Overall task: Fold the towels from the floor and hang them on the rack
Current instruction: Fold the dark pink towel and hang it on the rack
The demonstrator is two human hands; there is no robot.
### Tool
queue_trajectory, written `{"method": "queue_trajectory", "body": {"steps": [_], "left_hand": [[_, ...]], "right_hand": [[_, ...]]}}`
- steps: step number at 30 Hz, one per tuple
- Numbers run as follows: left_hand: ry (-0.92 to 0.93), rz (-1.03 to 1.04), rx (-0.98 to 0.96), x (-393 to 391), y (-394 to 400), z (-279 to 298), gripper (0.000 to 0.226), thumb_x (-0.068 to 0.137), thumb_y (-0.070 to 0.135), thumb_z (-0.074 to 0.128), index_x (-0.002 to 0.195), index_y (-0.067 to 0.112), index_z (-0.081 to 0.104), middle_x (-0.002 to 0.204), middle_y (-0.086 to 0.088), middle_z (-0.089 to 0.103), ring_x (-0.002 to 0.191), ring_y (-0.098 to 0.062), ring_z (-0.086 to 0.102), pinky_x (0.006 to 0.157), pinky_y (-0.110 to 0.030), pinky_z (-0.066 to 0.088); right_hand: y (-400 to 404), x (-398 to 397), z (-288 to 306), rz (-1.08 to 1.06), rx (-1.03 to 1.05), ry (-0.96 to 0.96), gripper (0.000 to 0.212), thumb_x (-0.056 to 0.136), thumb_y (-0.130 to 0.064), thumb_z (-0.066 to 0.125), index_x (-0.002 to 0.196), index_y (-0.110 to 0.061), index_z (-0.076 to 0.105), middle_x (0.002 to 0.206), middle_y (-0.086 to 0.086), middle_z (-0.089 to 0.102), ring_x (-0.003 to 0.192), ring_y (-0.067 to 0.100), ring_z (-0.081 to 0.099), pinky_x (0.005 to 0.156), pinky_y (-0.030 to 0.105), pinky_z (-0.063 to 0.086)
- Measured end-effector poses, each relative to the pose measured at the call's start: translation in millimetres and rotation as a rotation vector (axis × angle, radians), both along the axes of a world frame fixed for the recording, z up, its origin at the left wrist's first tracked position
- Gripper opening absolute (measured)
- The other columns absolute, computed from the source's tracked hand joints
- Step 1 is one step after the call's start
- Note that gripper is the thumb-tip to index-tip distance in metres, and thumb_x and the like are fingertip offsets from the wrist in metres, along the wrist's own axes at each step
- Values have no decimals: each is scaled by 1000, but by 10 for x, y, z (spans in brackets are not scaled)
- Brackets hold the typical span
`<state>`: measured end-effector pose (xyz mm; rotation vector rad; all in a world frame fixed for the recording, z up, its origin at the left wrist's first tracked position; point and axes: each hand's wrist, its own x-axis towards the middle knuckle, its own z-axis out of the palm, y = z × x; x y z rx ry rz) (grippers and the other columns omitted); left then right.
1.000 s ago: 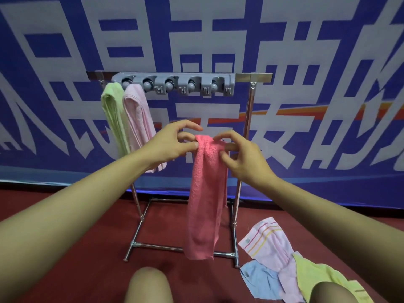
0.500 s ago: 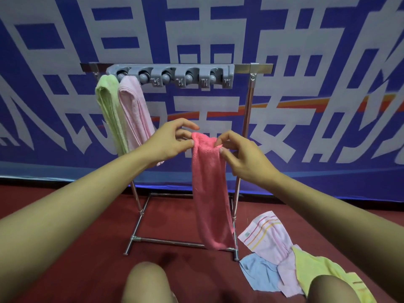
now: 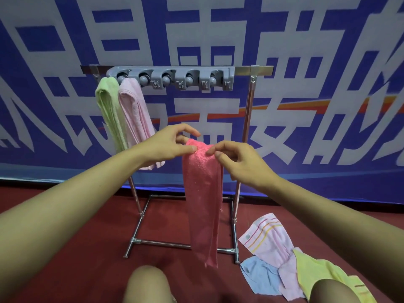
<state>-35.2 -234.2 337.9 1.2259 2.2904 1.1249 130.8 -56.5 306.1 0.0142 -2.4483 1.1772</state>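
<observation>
A coral-pink towel (image 3: pixel 203 200), folded into a long narrow strip, hangs straight down in front of the metal rack (image 3: pixel 249 132). My left hand (image 3: pixel 168 145) pinches its top left corner. My right hand (image 3: pixel 238 162) has thumb and fingers at the top right edge. The rack's grey holder bar (image 3: pixel 175 78) carries a folded green towel (image 3: pixel 109 112) and a folded pale pink towel (image 3: pixel 135 114) at its left end. On the floor to the right lie a pink striped towel (image 3: pixel 269 237), a light blue towel (image 3: pixel 260 278) and a yellow-green towel (image 3: pixel 317 274).
Dark red floor (image 3: pixel 76 248) runs under the rack. A blue banner (image 3: pixel 306 106) with large white characters covers the wall behind. My knees (image 3: pixel 146 285) show at the bottom edge. Several holder slots right of the pale pink towel hold nothing.
The coral towel's lower end has swung slightly and now hangs straighter. My right fingers have shifted along the top edge. The view has tipped a little.
</observation>
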Motion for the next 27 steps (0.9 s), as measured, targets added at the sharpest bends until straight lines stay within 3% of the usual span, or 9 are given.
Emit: {"method": "queue_trajectory", "body": {"steps": [2, 4, 6, 10, 14, 16, 20, 23, 27], "left_hand": [[33, -21, -44, -81, -34, 129, 30, 94, 20, 76, 121, 30, 66, 85, -21, 68, 75, -20, 59, 75, -42, 50], [32, -24, -89, -196, -75, 309, 33, 95, 16, 75, 124, 29, 65, 84, -13, 72, 75, -15, 61, 72, -30, 50], [43, -30, -133, -327, -104, 506, 40, 96, 9, 73, 130, 28, 62, 81, 0, 74, 76, -10, 66, 77, -24, 52], [108, -26, -202, -620, -107, 918, 43, 97, 6, 70, 134, 24, 60, 87, -2, 79, 83, -11, 72, 88, -30, 55], [201, 34, -223, -847, 7, 1325, 52, 96, 7, 70, 142, 26, 54, 123, -11, 68, 89, -8, 67, 88, -28, 55], [148, 41, -188, -964, 46, 1541, 52, 97, 8, 69, 142, 30, 54, 132, -11, 60, 100, -21, 62, 86, -33, 55], [139, 43, -169, -1175, 67, 1797, 50, 98, 13, 69, 142, 32, 55, 135, -9, 59, 113, -27, 62, 85, -34, 58], [159, 64, -179, -1386, 36, 1793, 50, 95, 25, 73, 142, 34, 55, 135, -6, 62, 118, -20, 65, 84, -30, 59], [81, 83, -191, -1641, -101, 1709, 50, 96, 29, 71, 143, 33, 53, 134, -1, 64, 117, -16, 67, 91, -30, 57]], "right_hand": [[-52, -73, 60, 3, 28, 9, 22, 103, -24, 56, 114, -29, 74, 93, -20, 76, 66, -4, 62, 59, 10, 45], [-123, -186, 135, -23, 115, 8, 27, 101, -28, 57, 121, -37, 73, 76, -28, 70, 59, 0, 58, 61, 16, 48], [-204, -307, 234, -45, 200, 28, 32, 100, -28, 57, 126, -39, 70, 71, -29, 67, 63, -3, 58, 62, 10, 43], [-373, -589, 424, -85, 184, 72, 40, 97, -24, 56, 133, -39, 65, 93, -13, 75, 74, 2, 63, 69, 18, 50], [-457, -957, 644, -104, -25, 149, 47, 97, -20, 56, 140, -39, 58, 112, -3, 76, 98, 13, 70, 90, 36, 57], [-429, -1150, 771, -56, -56, 153, 49, 96, -22, 54, 140, -44, 55, 110, -7, 76, 80, 5, 68, 79, 38, 58], [-483, -1425, 904, 59, 153, 11, 39, 100, -20, 51, 134, -33, 66, 55, -30, 57, 48, -8, 50, 63, 23, 44], [-531, -1625, 1006, 40, 132, 80, 35, 98, -16, 50, 122, -26, 73, 78, -13, 71, 61, 4, 56, 69, 31, 52], [-471, -1826, 1093, 38, 76, 71, 33, 98, -14, 46, 118, -21, 71, 75, 0, 58, 53, 8, 41, 57, 27, 40]]}}
